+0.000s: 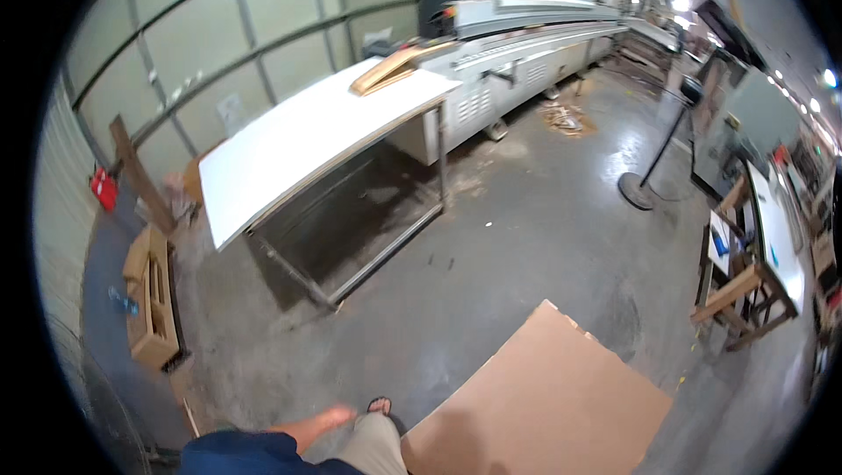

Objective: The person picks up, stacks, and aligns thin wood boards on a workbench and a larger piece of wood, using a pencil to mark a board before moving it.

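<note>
My left hand (335,416) hangs in front of my light trousers (377,446), near my sandalled foot (380,405). It is blurred, so its fingers cannot be told apart, and I see nothing held in it. My right hand is out of the picture. Beside my leg, at the lower right, a large flat brown board (548,396) reaches past the bottom edge of the view. One of its edges looks rough and chipped. Ahead to the left stands a table with a white top (324,128) on a metal frame, and wooden pieces (386,70) lie at its far end.
A long grey machine (474,107) on wheels extends beyond the table, with scraps (566,118) on the floor beside it. A stand with a round base (636,192) and a wooden workbench (745,286) are at right. A cardboard box (151,317) lies by the left wall.
</note>
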